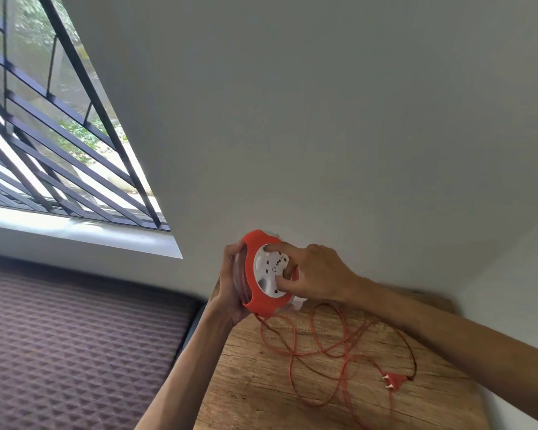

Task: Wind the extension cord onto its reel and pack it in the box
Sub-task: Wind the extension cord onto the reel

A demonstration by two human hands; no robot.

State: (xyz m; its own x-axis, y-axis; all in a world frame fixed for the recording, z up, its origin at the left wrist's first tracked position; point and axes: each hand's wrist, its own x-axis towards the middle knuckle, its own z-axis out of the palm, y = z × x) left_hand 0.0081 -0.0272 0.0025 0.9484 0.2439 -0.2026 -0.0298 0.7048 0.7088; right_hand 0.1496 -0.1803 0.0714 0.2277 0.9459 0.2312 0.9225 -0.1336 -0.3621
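Round orange plastic cord reel (263,271) with a white hub face, raised above the far left corner of the wooden tabletop (261,383), tilted so the white face looks right and toward the camera. Gripped at its left rim and touched on the white face. Thin orange extension cord (320,346) leaving the reel's lower edge, mostly unwound, sprawled in loose overlapping loops across the tabletop, right of and nearer than the reel. Orange two-pin plug (394,381) at the cord's end, flat on the wood at the right, well apart from the reel. A few turns possibly already on the reel; hard to tell.
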